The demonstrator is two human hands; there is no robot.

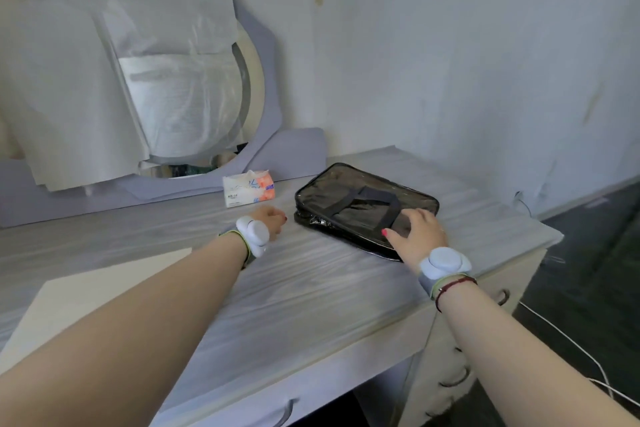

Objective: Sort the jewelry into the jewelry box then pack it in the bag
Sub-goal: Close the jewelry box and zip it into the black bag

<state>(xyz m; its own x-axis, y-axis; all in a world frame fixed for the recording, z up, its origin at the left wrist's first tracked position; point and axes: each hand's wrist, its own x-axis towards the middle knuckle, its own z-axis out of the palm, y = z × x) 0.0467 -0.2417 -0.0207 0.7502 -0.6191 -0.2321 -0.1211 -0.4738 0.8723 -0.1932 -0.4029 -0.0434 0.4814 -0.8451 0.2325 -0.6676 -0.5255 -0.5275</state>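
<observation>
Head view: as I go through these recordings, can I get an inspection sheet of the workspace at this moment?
Surface: pale wood-grain dresser top, with drawers below.
Job's things: dark see-through bag lies flat near the right end; jewelry and jewelry box, nothing seen.
Clutter: tissue pack by the mirror; beige sheet at the near left.
Grippers: left hand has curled fingers with nothing seen in it; right hand rests spread on the bag.
Cables: white cable on the floor at right.
Surroundings: paper-covered mirror; scuffed wall.
</observation>
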